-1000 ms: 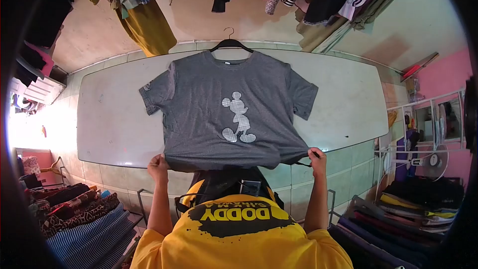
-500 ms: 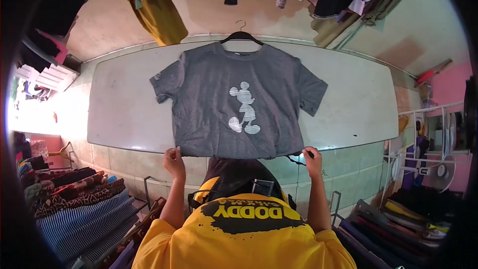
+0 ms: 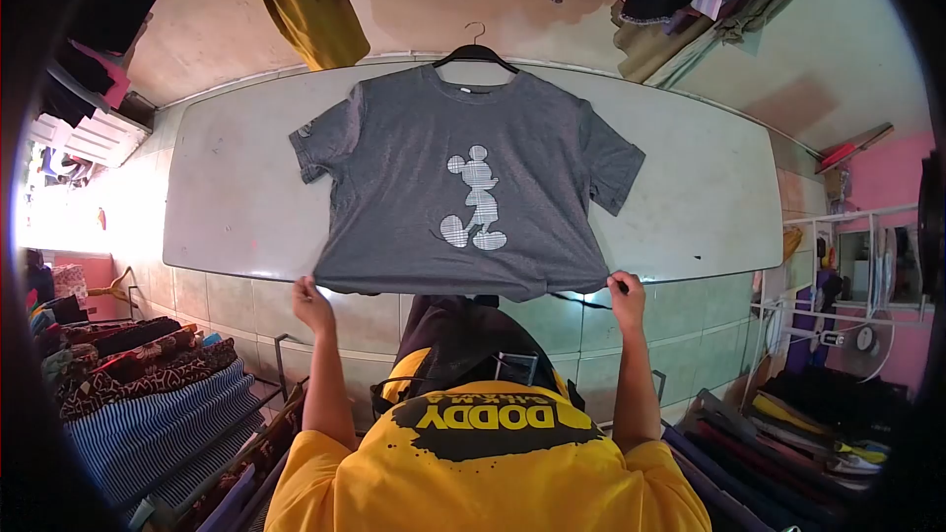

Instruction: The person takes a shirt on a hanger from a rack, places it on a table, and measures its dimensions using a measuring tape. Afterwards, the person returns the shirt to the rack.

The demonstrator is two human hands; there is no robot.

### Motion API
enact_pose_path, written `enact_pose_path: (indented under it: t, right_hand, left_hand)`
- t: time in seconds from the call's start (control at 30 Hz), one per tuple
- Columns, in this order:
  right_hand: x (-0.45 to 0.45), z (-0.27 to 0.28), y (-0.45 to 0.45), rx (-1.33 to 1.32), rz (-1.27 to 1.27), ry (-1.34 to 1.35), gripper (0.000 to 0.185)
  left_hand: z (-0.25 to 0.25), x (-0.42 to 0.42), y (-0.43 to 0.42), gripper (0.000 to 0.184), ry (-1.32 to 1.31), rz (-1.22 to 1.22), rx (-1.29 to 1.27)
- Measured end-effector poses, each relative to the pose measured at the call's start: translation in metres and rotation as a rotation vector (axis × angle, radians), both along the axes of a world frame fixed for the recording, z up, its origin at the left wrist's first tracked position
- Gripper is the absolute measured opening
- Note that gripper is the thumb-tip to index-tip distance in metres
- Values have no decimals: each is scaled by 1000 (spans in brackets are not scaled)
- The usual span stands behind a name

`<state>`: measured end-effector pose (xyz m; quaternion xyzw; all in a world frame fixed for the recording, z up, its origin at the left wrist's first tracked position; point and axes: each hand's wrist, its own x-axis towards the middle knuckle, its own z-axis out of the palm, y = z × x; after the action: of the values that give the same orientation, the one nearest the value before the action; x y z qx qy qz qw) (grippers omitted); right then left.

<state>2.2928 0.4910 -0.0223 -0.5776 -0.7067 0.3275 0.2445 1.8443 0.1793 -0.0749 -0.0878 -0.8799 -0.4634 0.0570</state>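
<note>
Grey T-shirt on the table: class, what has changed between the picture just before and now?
The left hand has moved outward to the left, the right hand slightly to the right, spreading the hem wider. The grey T-shirt stays on the table, the hanger at its neck.

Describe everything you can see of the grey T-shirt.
The grey T-shirt lies front up on the white table, short sleeves spread, a pale mouse figure on its chest. A black hanger sits in its neck. The left hand and right hand pinch its hem corners.
</note>
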Motion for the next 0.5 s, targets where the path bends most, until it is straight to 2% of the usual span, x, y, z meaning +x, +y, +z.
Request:
enact_pose_path:
  t: [0.1,0.17,0.23,0.3,0.37,0.4,0.43,0.5]
  right_hand:
    - [9,10,21,60,24,34,10]
    - [9,27,30,6,10,106,9]
    - [1,41,30,121,-22,143,7]
    - [-2,34,19,124,-64,153,6]
    - [1,22,10,1,233,-251,7]
    - [-1,18,5,-106,212,-229,8]
    - [-4,18,2,-103,210,-230,8]
    - [-10,23,-3,-63,217,-387,7]
  left_hand:
    - [16,-16,10,19,-55,37,134]
    - [25,-17,19,19,-90,78,206]
    - [22,-15,19,19,67,69,26]
    - [15,-2,11,16,41,25,-35]
    - [11,11,10,12,93,-218,-293]
    - [22,17,14,11,30,-223,-288]
    - [28,17,14,11,31,-224,-284]
    - [37,18,12,11,-128,-290,-418]
